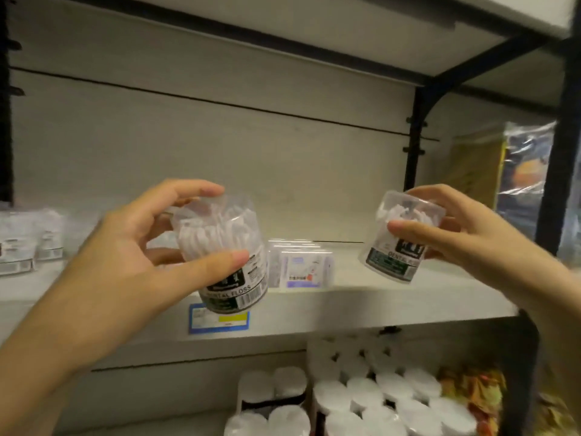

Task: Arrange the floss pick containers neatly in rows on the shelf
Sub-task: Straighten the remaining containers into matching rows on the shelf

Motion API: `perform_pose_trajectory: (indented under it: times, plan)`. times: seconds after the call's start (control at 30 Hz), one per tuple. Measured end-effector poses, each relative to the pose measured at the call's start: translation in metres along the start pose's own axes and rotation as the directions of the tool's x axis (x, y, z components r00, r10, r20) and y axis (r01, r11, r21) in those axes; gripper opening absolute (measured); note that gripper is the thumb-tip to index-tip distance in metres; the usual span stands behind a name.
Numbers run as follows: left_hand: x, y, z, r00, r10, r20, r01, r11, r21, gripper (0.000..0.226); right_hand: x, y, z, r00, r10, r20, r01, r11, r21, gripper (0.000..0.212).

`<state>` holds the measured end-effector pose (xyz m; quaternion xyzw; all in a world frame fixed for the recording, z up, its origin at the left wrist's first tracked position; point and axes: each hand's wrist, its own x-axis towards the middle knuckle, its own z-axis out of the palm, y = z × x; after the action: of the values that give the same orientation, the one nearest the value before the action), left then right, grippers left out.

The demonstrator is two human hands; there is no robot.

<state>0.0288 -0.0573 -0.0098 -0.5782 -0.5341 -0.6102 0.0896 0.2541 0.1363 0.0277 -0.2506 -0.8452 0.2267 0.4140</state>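
My left hand (pixel 125 262) grips a clear round floss pick container (pixel 220 243) with a dark "Dental Floss" label, tilted, in front of the white shelf (pixel 361 297). My right hand (pixel 465 234) holds a second, similar container (pixel 399 243) just above the shelf's right part. Between them a small rectangular floss box with a purple label (pixel 301 267) stands on the shelf. Several more floss containers (pixel 22 247) stand blurred at the shelf's far left.
A blue and yellow price tag (pixel 220 320) is fixed to the shelf's front edge. A black bracket (pixel 418 127) rises at the back right, with plastic-wrapped packages (pixel 525 171) beyond it. Below the shelf stand several white-capped containers (pixel 377 394).
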Motion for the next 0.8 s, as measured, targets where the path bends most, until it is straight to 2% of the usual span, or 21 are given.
perform_pose_trajectory:
  times: [0.13, 0.37, 0.53, 0.8]
  plan:
    - [0.021, 0.018, 0.066, 0.998, -0.039, -0.040, 0.039, 0.999, 0.017, 0.057, 0.031, 0.048, -0.024, 0.999, -0.042, 0.025, 0.043, 0.999, -0.032, 0.065]
    - [0.081, 0.022, 0.159, 0.995, -0.095, 0.014, 0.083, 0.931, 0.354, 0.057, 0.058, 0.094, -0.052, 0.997, -0.073, -0.014, 0.073, 0.997, 0.027, 0.075]
    - [0.097, 0.000, 0.186, 0.975, -0.208, 0.077, 0.129, 0.814, 0.567, 0.057, 0.059, 0.099, -0.053, 0.993, -0.108, 0.046, 0.107, 0.994, 0.029, 0.079]
    - [0.097, -0.013, 0.207, 0.948, -0.299, 0.104, 0.147, 0.708, 0.691, 0.057, 0.064, 0.113, -0.056, 0.987, -0.145, 0.074, 0.146, 0.989, -0.011, 0.077]
